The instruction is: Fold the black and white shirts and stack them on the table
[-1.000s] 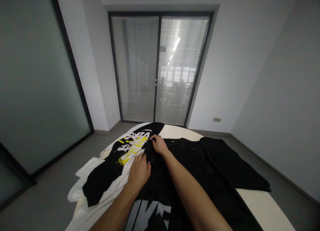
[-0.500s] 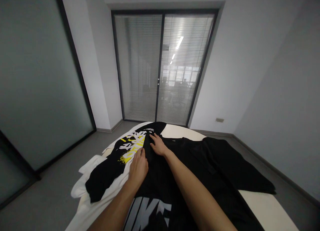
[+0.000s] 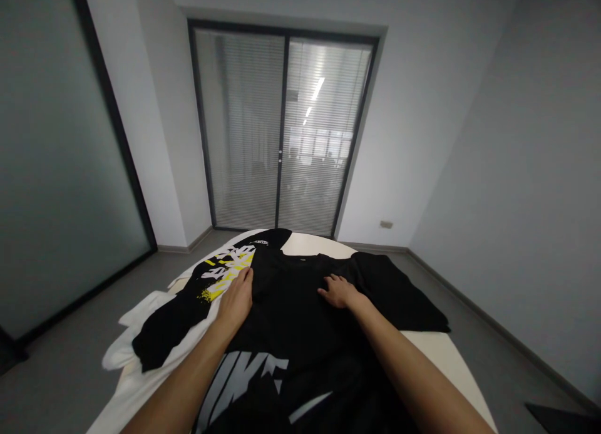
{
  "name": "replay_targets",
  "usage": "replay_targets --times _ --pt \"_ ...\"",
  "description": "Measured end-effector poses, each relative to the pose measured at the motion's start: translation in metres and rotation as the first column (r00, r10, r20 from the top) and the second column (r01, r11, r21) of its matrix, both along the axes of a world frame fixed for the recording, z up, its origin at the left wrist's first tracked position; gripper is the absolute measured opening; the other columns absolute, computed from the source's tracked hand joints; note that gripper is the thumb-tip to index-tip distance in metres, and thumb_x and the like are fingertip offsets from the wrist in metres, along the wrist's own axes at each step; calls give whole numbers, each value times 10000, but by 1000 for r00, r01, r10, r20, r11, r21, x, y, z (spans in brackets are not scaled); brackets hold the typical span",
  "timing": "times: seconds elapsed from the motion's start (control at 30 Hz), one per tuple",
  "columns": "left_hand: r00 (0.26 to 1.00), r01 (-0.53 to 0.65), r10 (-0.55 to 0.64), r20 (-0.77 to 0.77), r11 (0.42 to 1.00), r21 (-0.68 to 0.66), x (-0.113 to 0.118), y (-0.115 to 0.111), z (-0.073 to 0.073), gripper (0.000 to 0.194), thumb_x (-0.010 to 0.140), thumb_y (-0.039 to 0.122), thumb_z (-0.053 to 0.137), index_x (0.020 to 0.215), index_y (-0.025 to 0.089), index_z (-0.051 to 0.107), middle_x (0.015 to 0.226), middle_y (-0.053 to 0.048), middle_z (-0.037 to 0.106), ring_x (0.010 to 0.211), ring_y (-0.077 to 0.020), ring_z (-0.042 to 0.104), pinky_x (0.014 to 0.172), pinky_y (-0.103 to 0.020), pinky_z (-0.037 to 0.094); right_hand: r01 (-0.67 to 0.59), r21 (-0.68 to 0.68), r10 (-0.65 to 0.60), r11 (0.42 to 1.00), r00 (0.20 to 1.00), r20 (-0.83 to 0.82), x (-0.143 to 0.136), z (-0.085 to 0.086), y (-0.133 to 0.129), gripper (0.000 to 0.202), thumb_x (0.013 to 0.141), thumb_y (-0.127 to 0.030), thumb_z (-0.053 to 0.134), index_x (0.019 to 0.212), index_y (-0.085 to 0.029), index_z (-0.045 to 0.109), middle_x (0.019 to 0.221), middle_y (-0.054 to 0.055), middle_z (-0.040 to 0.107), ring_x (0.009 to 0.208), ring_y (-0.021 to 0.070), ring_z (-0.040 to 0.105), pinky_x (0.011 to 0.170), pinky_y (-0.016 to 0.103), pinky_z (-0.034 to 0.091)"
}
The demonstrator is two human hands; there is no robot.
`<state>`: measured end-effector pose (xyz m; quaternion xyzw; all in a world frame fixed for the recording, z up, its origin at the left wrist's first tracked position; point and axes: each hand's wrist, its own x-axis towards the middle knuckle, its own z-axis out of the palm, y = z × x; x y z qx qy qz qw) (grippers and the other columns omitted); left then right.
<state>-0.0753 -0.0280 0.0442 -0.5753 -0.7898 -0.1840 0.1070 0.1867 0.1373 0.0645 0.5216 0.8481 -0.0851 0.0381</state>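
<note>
A black T-shirt (image 3: pixel 300 315) with grey block lettering lies spread across the table, neckline at the far end. Its left side is folded inward, leaving a straight edge, while the right sleeve stays stretched out. At that left edge my left hand (image 3: pixel 236 299) has its fingers pressed together, gripping the cloth; the fingertips are partly hidden. My right hand (image 3: pixel 339 291) rests flat on the upper right chest of the shirt, fingers apart. Under and beside the left edge lies another black garment with white and yellow print (image 3: pixel 225 274).
White cloth (image 3: pixel 141 309) spreads along the table's left side and hangs over its edge. The cream rounded table (image 3: pixel 425 352) shows at the right. Beyond stand a glass door with blinds (image 3: pixel 282 133) and a frosted panel (image 3: pixel 61 139). A dark object (image 3: pixel 558 418) sits at lower right.
My right hand has moved from the shirt's left shoulder area across to its upper right chest, and the cloth there lies smoother. My left hand stays at the left edge. The view has turned slightly right.
</note>
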Motion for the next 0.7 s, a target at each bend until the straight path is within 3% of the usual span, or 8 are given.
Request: replay_targets --times 0.17,0.37,0.6,0.7 --pt "1000 -2 2 -23 1000 -23 -8 12 15 606 835 -44 363 1403 151 435 1495 -144 433 1332 -224 474 1102 -336 358 77 -67 -76 995 997 15 12 -9 -17 866 872 -701 414 1562 -208 238 1632 136 165 1472 406 176 1141 578 200" --pt "999 48 -48 16 999 -17 -32 30 26 585 832 -19 415 1387 162 456 1482 -126 451 1315 -226 491 1107 -343 372 61 -116 -67 991 996 -55 10 -26 -12 897 867 -790 230 1580 -255 129 1655 71 -15 1499 375 -18 1165 594 47" --pt "998 37 -35 51 999 -39 -49 48 28 539 849 61 486 1372 187 527 1453 -115 482 1281 -239 535 1081 -345 419 77 -24 -79 997 992 -94 3 -35 -1 833 893 -761 155 1576 -284 150 1658 35 5 1507 330 -21 1170 554 2" --pt "997 32 -27 67 997 -71 -49 49 26 453 884 155 507 1324 217 594 1359 -110 577 1231 -261 579 1055 -377 448 115 5 -114 993 987 -112 -1 -34 -6 818 898 -751 150 1573 -291 170 1658 36 31 1505 342 -3 1163 565 6"
